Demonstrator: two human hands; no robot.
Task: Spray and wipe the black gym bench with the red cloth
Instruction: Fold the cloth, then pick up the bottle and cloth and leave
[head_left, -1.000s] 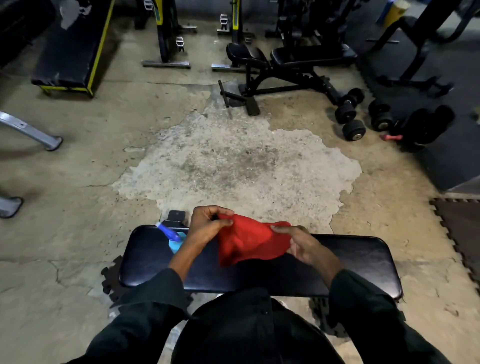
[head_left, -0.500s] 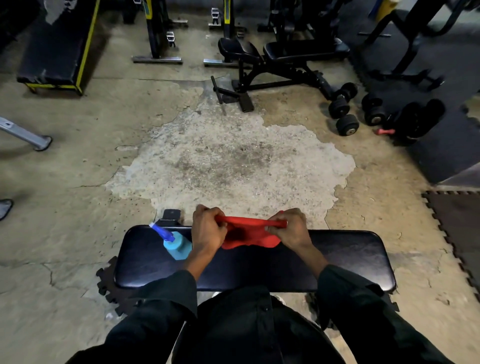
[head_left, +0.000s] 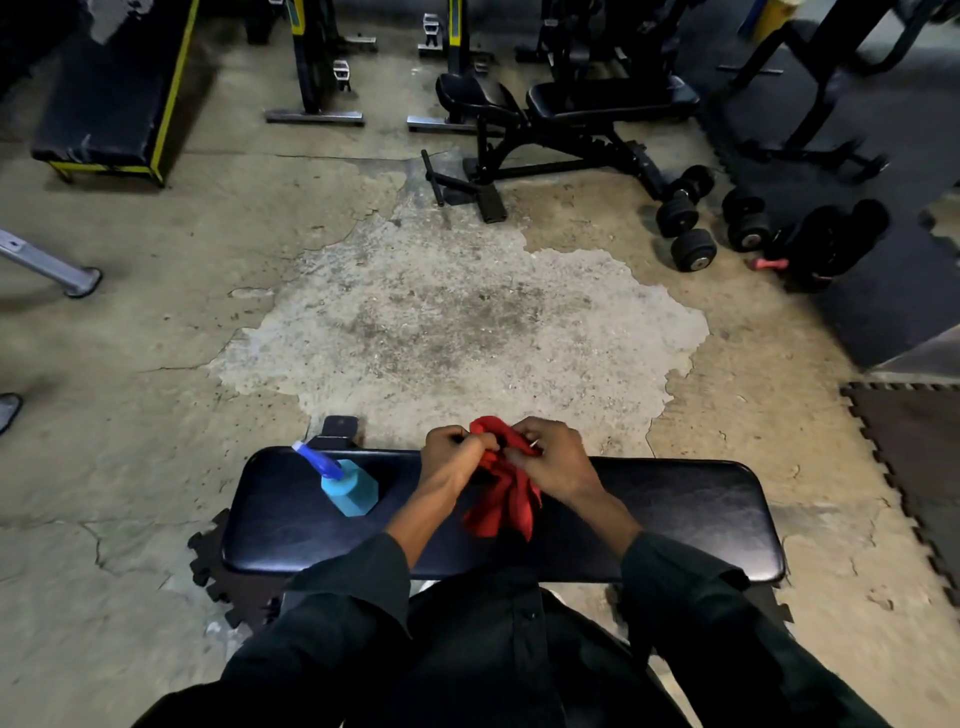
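Head view: both hands meet over the far edge of the black gym bench, whose long axis runs left to right across the person's front. The left hand and right hand have their fingers curled tight, pinching the bunched top of the red cloth between them; the rest of the cloth hangs down from the fingers toward the person, and whether its lower edge touches the pad I cannot tell. The spray bottle stands upright on the bench to the left of the left hand's fingers, near but apart from them, its blue nozzle pointing away and left. The left hand is plainly nearer to it, so a reach for the bottle would likely fall to that hand, leaving the cloth to the right. Most of the bench's bare pad stretches to the right of the right hand's fingers.
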